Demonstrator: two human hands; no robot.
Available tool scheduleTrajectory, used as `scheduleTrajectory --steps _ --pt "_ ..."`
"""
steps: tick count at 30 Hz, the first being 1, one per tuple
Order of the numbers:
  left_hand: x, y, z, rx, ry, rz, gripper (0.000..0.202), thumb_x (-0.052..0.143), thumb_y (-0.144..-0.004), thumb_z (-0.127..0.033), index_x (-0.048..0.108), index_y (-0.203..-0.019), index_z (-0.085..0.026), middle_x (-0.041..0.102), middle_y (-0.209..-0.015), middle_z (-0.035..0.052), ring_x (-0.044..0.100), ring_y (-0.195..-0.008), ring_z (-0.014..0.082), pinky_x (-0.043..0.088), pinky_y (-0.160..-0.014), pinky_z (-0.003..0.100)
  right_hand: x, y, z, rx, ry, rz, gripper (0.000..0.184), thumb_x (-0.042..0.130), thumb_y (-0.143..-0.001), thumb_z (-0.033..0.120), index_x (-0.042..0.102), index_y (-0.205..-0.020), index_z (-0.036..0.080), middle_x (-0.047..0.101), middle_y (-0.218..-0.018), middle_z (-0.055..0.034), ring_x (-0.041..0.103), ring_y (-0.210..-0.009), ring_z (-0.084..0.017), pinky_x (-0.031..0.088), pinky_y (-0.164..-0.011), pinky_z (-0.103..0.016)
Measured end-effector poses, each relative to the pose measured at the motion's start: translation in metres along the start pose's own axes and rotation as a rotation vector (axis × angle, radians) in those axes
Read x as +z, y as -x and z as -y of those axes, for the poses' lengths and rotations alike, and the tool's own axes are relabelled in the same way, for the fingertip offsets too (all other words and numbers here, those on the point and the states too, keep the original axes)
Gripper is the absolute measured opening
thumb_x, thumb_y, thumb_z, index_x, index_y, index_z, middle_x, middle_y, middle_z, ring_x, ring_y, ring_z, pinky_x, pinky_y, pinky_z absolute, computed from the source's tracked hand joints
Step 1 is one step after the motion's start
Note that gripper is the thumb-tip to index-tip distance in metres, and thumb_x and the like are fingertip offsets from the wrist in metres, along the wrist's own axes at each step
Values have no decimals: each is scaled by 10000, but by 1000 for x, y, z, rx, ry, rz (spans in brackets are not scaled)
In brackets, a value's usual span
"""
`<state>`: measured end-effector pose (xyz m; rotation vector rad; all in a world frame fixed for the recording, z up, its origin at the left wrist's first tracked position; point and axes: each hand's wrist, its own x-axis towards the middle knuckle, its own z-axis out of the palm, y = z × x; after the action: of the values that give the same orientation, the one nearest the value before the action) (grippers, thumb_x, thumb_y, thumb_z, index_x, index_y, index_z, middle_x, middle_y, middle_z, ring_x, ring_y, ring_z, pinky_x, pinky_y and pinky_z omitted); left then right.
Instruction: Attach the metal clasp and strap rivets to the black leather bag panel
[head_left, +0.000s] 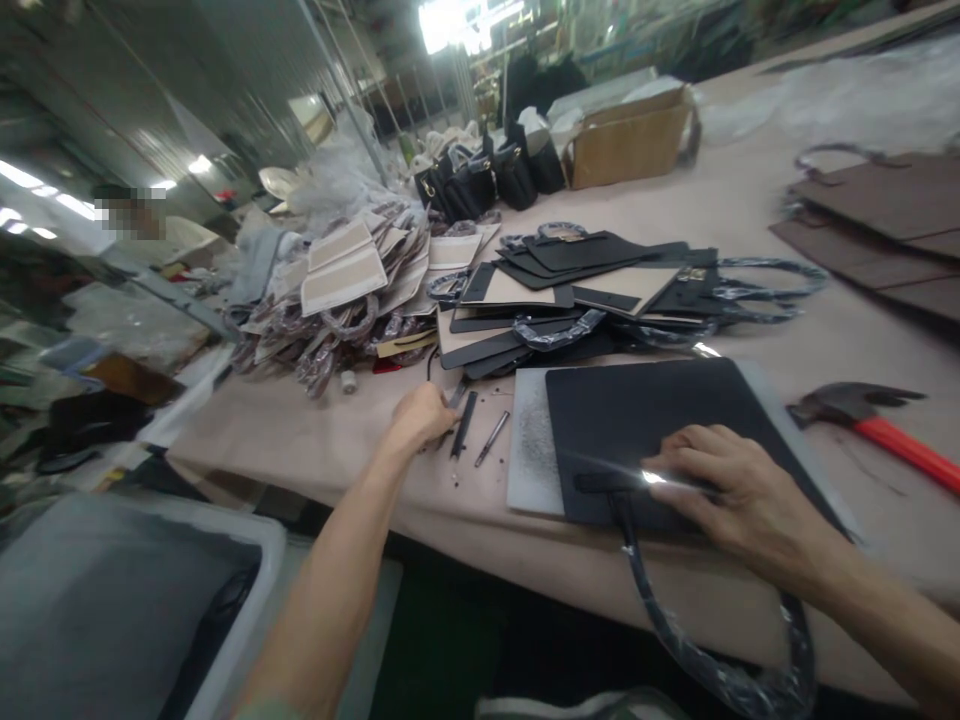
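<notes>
My right hand [731,490] lies on a flat black bag panel [652,410], fingers pressed down near the handle tab where a shiny metal piece glints. The panel rests on a grey pad [529,450]. A plastic-wrapped black handle [697,650] hangs from the panel over the table edge. My left hand [424,415] reaches to the left, fingers curled at some small dark metal punch tools [465,425]; what it grips is hidden. Another thin tool [491,438] lies beside them.
A red-handled hammer [877,420] lies to the right. Piles of black bag panels [592,290] and beige ones [345,280] fill the table's middle. Brown panels [885,220] lie at the far right; a cardboard box [630,140] and black bags [480,180] stand behind. A grey bin [112,600] sits at lower left.
</notes>
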<state>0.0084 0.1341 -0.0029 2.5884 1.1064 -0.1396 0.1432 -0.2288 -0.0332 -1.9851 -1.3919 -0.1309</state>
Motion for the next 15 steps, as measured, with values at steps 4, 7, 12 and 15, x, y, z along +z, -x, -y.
scheduleTrajectory --steps 4,7,12,15 --pt "-4 -7 2 38 33 64 266 753 -726 -221 583 -525 -186 531 -491 22 514 -523 176 330 -546 287 -3 1 9 122 7 82 104 663 -912 268 760 -946 255 658 -965 -50 568 -894 -238 401 -769 -404" --pt "-7 3 17 84 180 115 218 697 -763 -284 592 -605 -175 547 -545 6 505 -525 152 348 -520 260 -4 1 14 157 18 100 87 686 -902 225 758 -949 235 655 -973 -52 550 -910 -229 385 -790 -387" --pt "1 53 28 66 1088 115 466 912 -561 -409 692 -862 -129 694 -755 39 626 -649 142 511 -597 223 -3 2 15 167 27 119 69 707 -903 220 759 -946 236 654 -973 -56 535 -913 -229 373 -791 -378" --pt "17 86 5 65 1360 121 538 987 -543 -397 748 -949 -136 737 -803 68 690 -726 169 576 -657 240 -3 3 14 155 24 100 75 707 -899 211 754 -952 237 648 -976 -50 538 -908 -227 367 -778 -376"
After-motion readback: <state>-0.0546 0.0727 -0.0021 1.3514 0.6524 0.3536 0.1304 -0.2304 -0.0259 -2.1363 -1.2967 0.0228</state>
